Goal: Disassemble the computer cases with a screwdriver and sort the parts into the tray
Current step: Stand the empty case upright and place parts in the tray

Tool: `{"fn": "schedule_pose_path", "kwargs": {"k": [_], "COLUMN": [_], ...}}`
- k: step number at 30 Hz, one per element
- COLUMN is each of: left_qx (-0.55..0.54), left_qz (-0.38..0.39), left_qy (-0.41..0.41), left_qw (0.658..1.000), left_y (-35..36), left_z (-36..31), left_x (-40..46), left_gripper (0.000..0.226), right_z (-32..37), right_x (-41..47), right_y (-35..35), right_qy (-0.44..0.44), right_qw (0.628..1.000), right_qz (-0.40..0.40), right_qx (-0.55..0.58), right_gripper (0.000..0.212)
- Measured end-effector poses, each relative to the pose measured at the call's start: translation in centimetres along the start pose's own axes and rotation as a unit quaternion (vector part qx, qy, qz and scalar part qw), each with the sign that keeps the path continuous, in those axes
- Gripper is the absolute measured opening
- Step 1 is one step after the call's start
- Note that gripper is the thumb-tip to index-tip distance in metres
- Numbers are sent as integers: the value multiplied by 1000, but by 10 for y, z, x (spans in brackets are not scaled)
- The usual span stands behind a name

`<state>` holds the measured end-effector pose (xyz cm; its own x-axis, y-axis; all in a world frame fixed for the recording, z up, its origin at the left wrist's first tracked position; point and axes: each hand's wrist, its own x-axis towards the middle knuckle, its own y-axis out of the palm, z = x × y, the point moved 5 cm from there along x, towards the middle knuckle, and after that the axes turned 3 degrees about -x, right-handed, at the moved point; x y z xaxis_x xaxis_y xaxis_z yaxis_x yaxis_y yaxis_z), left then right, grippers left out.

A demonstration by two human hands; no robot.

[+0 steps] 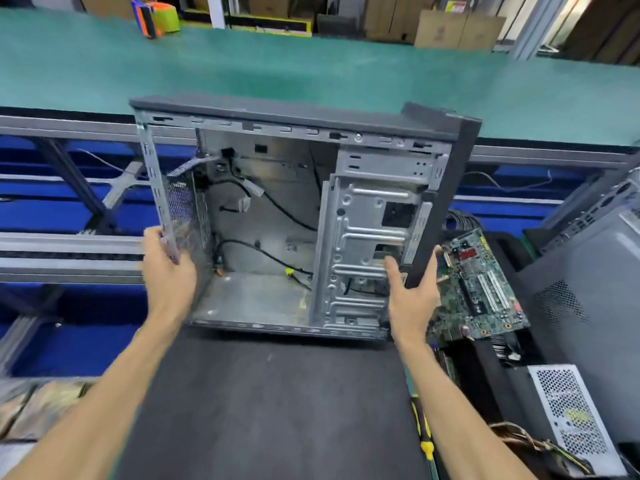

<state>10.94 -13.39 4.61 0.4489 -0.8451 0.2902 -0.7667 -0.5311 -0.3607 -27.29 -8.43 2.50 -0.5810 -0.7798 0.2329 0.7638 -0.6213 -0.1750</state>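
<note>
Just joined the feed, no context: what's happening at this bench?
A person is handling an opened, mostly gutted computer case on a dark mat. The left hand grips its rear edge; the right hand holds the front panel edge. A removed motherboard, power supply and screwdriver lie to the right.

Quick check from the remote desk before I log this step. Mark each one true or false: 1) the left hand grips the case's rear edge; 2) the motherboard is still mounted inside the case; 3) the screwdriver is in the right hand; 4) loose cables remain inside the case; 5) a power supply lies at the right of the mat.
1) True: the left hand grips the perforated rear edge of the computer case.
2) False: the motherboard lies outside, right of the case.
3) False: the screwdriver lies on the mat; the right hand holds the case's front edge.
4) True: black cables hang inside.
5) True: the power supply lies at lower right.
</note>
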Motion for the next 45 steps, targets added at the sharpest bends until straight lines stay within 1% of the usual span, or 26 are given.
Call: {"fn": "schedule_pose_path", "kwargs": {"k": [3, 5, 6, 7, 9, 10, 11, 12, 13, 15, 18, 21, 23, 26, 29, 32, 35, 36, 40, 41, 43, 45], "left_qx": [-6, -19, -19, -14, 11, 39, 63, 67, 38, -44, -74, -84, -88, -91, -94, -104, -108, -111, -106, -110, -111, -92], "left_qz": [7, 17, 15, 7, -29, -49, -58, -52, -39, -13, -16, -28, -36, -50, -53, -47, -32, -25, -4, 0, 7, 12], "left_qy": [3, -10, -21, -41, -105, -132, -147, -151, -149, -136, -134, -153, -167, -175, -175, -182, -176, -176, -166, -162, -156, -146], "left_qw": [1000, 1000, 999, 999, 994, 989, 985, 985, 987, 990, 988, 984, 981, 979, 979, 977, 978, 978, 980, 981, 981, 985], "left_y": [-2, -5, -5, -6, -7, -10, -12, -13, -12, -8, -4, 0, 5, 13, 24, 32, 36, 37, 34, 33, 28, 26], "left_z": [10, 12, 13, 15, 26, 34, 41, 47, 51, 53, 54, 56, 54, 52, 53, 58, 59, 59, 65, 68, 74, 77], "left_x": [-3, -8, -11, -15, -23, -27, -30, -34, -38, -44, -43, -35, -27, -15, -4, 3, 14, 17, 15, 11, 5, 0], "left_gripper": [33, 38, 37, 34, 26, 17, 14, 13, 12, 5, 10, 29, 29, 28, 29, 17, 13, 12, 17, 15, 6, 4], "right_z": [-10, -17, -21, -27, -43, -50, -57, -64, -70, -80, -80, -67, -60, -57, -65, -72, -69, -68, -80, -81, -81, -75], "right_x": [-2, -3, -6, -11, -21, -26, -30, -33, -36, -38, -34, -23, -14, 2, 20, 28, 28, 28, 26, 23, 19, 17], "right_y": [-1, -3, -4, -5, -5, -5, -6, -8, -9, -11, -8, 1, 8, 20, 31, 38, 41, 41, 38, 36, 32, 31], "right_qy": [-8, 14, 29, 54, 108, 126, 140, 153, 164, 176, 172, 148, 132, 115, 112, 110, 109, 107, 104, 103, 102, 101], "right_qw": [1000, 1000, 999, 997, 993, 991, 989, 988, 986, 984, 985, 988, 990, 993, 993, 993, 993, 994, 993, 993, 993, 992], "right_qz": [-1, 20, 32, 45, 55, 46, 37, 26, 15, -2, -9, -18, -22, -14, -10, -11, -2, 7, 49, 52, 58, 68], "right_qx": [-5, 2, 7, 8, 9, 12, 16, 18, 17, 12, 10, 27, 38, 36, 30, 34, 33, 30, 10, 7, 10, 18], "right_gripper": [78, 79, 82, 79, 50, 42, 41, 44, 44, 32, 20, 21, 21, 27, 17, 18, 33, 34, 24, 23, 32, 39]}}
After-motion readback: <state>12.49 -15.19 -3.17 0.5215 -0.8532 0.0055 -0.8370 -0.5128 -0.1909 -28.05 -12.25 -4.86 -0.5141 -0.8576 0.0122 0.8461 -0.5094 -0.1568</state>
